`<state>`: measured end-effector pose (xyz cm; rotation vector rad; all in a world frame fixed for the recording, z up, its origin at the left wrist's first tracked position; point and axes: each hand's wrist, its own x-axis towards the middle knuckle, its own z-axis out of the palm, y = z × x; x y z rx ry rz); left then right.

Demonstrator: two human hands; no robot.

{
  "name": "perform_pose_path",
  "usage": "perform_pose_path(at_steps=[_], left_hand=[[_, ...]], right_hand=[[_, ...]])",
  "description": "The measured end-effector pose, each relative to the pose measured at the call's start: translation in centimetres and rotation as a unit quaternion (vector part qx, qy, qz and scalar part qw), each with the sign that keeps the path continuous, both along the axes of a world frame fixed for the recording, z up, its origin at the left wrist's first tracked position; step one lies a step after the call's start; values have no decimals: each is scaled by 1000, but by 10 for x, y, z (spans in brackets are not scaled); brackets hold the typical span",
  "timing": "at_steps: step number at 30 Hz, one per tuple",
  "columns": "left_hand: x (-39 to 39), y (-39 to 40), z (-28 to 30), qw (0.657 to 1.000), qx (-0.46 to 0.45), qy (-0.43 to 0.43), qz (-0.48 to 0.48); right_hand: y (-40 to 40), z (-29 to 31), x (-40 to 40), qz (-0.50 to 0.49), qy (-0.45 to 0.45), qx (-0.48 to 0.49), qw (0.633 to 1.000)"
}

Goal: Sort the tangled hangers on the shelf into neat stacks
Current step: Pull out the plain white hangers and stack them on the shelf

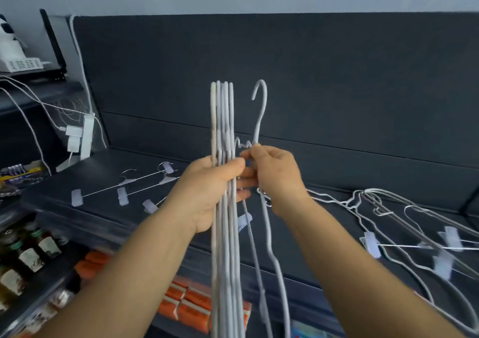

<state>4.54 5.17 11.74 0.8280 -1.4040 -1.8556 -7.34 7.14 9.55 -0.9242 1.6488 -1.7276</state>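
Gripping hanger bundle (pixel 224 120) upright, left hand (pixel 207 190); right hand (pixel 277 177) pinching hooked hanger (pixel 260 109) beside.

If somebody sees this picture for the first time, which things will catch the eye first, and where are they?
In the centre, the left hand grips an upright bundle of white hangers, while the right hand pinches the neck of a single hanger beside the bundle. A tangled heap of hangers lies on the dark shelf at the right, and a few clip hangers lie apart at the left.

text: none legible | bottle labels (pixel 29 258): too blurred to read | blue-yellow packet (pixel 22 173): print unreadable
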Motion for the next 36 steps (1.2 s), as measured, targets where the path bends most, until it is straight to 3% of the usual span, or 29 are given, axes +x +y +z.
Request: perform_pose_path(at_steps=[8,12,14,17,20,22,26,29,33,36], left_hand=[[-46,15,-11,1000,-8,-3,24],[-65,21,-15,1000,-4,5,17],[-74,23,-15,1000,-1,3,21],[-84,25,-16,1000,0,-5,21],[-91,28,-18,1000,6,-10,14],[-97,30,-21,1000,10,-12,14],[-108,34,-28,1000,9,-18,4],[-115,37,-33,1000,17,-25,-1],[-120,40,-37,999,16,-31,1],[-122,41,-38,999,10,-35,6]], right_hand=[[31,-7,-24,-16,133,56,989],[47,-9,-49,-45,88,52,994],[53,-22,-69,-104,95,64,988],[69,-59,-112,-149,199,182,951],[91,-97,-151,-137,276,347,886],[106,-115,-169,-140,289,419,849],[122,-139,-188,-119,292,474,822],[127,-142,-193,-93,316,448,831],[133,-132,-203,-121,226,360,897],[135,-126,-211,-137,237,372,887]])
